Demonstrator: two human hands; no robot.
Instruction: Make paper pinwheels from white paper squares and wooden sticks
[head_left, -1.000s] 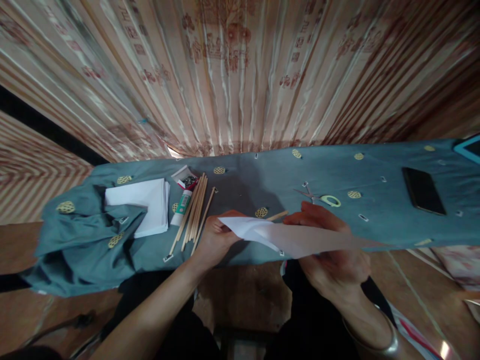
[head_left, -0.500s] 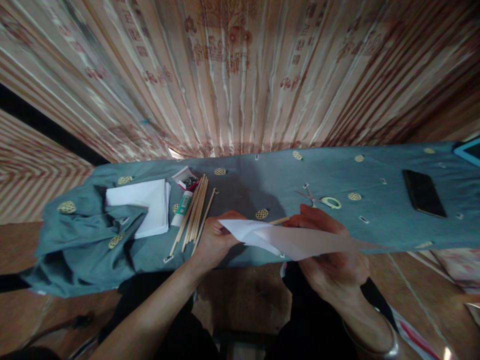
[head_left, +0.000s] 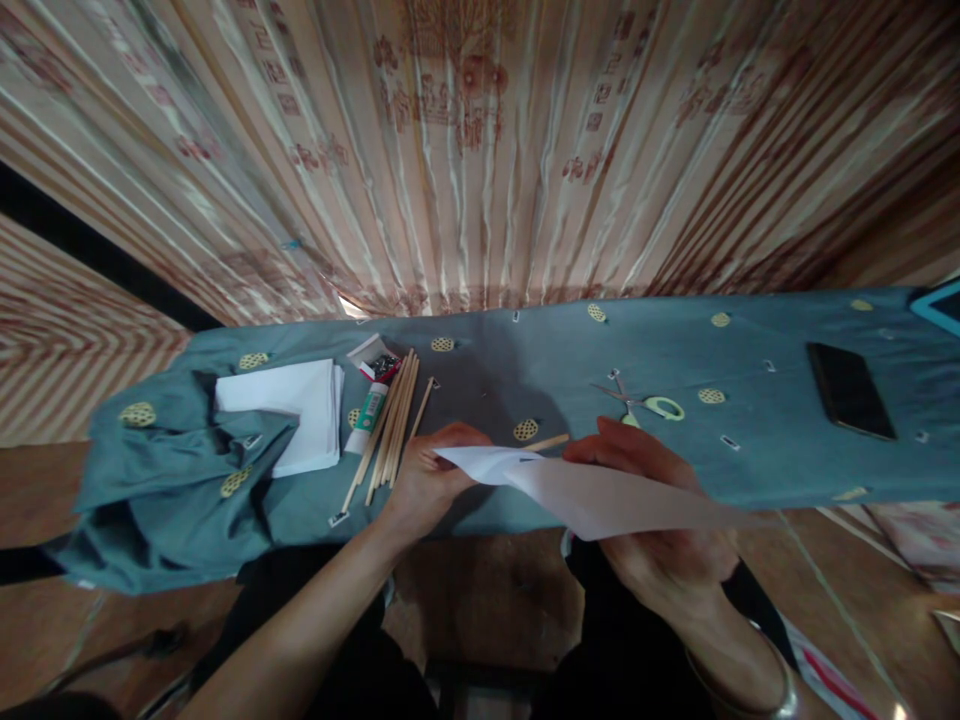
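A sheet of white paper (head_left: 592,495), curved and seen almost edge-on, is held between my hands above the table's front edge. My left hand (head_left: 431,475) is closed on its left end, the thumb and fingers pinching a corner. Closed on the right part is my right hand (head_left: 660,465), whose lower fingers the sheet hides. One end of a wooden stick (head_left: 551,442) pokes out behind the paper, near my right fingertips; the rest of it is covered. Just beyond my right hand lie green-handled scissors (head_left: 637,404) with the blades spread.
On the left are a stack of white paper (head_left: 311,410), a glue stick (head_left: 367,418), several wooden sticks (head_left: 392,425) and a small open box of dark metal bits (head_left: 381,365). A black phone (head_left: 850,390) lies to the right on the green tablecloth (head_left: 750,450). A curtain (head_left: 480,200) hangs behind.
The right part of the paper has dropped a little and turned. My right fingers have drawn back from the stick's end, which now shows clear of them. My left hand stays nearly in place.
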